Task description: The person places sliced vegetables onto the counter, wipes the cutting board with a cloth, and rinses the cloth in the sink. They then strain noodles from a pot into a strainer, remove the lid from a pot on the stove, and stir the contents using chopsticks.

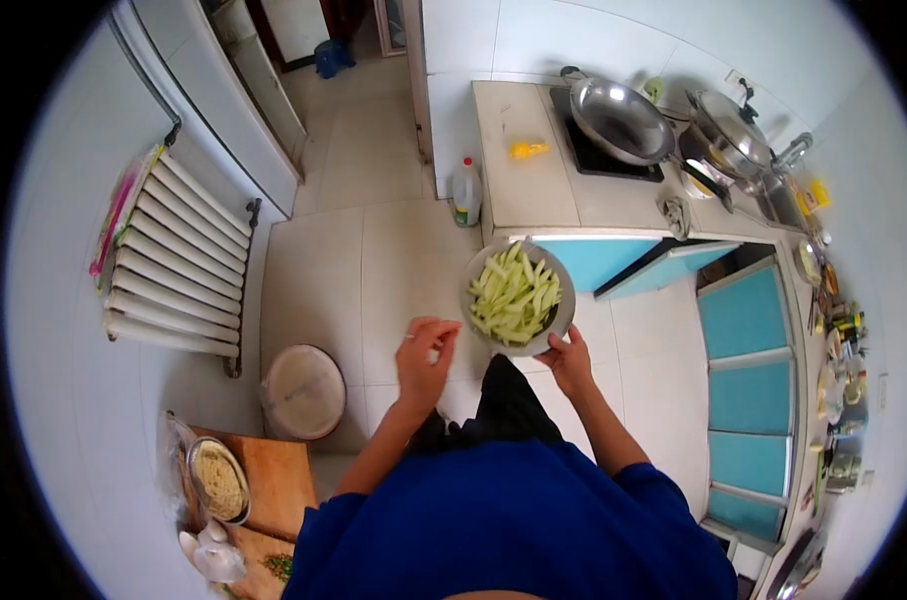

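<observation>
My right hand [569, 362] grips the lower right rim of a round metal bowl [565, 300]. Pale green vegetable strips [514, 294] are heaped inside it. To the left of the bowl is my left hand [426, 352], apart from the rim, its fingers curled with the thumb and fingertips close together. Whether anything is between those fingertips is too small to tell.
Ahead on the counter [518, 205] are a wok [621, 120] on a black cooker, a lidded pot [728, 130] and a yellow item [528, 149]. A plastic bottle [467, 192] stands beside the counter. One cabinet door [663, 268] hangs open. At left are a radiator [178, 262] and round container [305, 392].
</observation>
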Action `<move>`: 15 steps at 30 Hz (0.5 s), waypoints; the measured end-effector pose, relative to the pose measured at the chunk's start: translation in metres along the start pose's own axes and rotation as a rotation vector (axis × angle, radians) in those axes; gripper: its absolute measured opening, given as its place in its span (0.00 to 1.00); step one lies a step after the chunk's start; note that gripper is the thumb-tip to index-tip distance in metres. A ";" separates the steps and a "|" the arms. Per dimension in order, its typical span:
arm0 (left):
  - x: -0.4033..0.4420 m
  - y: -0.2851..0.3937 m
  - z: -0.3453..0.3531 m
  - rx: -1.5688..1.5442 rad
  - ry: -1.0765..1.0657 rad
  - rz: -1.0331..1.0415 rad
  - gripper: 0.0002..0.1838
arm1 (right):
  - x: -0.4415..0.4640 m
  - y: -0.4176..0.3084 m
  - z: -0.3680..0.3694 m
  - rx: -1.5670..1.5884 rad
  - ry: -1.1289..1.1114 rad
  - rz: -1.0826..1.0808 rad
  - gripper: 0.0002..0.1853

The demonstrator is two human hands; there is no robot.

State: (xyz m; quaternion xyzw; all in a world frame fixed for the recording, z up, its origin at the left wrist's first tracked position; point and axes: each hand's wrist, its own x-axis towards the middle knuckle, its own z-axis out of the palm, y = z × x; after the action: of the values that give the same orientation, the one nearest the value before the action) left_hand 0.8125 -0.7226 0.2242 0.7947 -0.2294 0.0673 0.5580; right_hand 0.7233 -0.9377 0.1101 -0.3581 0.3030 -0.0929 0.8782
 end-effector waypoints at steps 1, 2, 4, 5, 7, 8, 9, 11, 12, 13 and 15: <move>0.011 -0.007 0.000 0.032 0.045 0.025 0.07 | 0.022 -0.012 0.000 0.015 0.036 0.004 0.20; 0.020 -0.016 0.001 0.073 0.061 0.000 0.06 | 0.046 -0.021 -0.003 0.007 0.046 0.001 0.20; 0.036 -0.030 0.004 0.073 0.109 -0.140 0.05 | 0.101 -0.040 -0.012 0.002 0.046 0.003 0.21; 0.041 -0.038 0.009 0.035 0.145 -0.239 0.05 | 0.128 -0.048 -0.016 0.018 0.075 -0.001 0.21; 0.052 -0.037 0.017 0.056 0.176 -0.299 0.05 | 0.166 -0.060 -0.027 0.043 0.107 0.014 0.21; 0.059 -0.039 0.020 0.056 0.215 -0.348 0.07 | 0.184 -0.066 -0.029 0.013 0.101 0.018 0.21; 0.064 -0.041 0.022 0.064 0.217 -0.350 0.07 | 0.199 -0.070 -0.031 -0.019 0.093 0.022 0.21; 0.074 -0.044 0.029 0.050 0.274 -0.369 0.08 | 0.224 -0.074 -0.035 0.010 0.069 0.054 0.21; 0.080 -0.042 0.033 0.052 0.258 -0.379 0.08 | 0.234 -0.075 -0.034 0.040 0.076 0.062 0.21; 0.085 -0.040 0.039 0.060 0.258 -0.387 0.08 | 0.243 -0.078 -0.034 0.070 0.082 0.070 0.22; 0.092 -0.041 0.046 0.066 0.266 -0.412 0.09 | 0.258 -0.078 -0.030 0.069 0.082 0.083 0.22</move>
State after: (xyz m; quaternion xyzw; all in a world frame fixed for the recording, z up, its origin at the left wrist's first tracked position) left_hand 0.9054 -0.7808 0.2058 0.8265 0.0151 0.0636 0.5591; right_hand 0.9160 -1.1101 0.0265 -0.3105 0.3498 -0.0816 0.8801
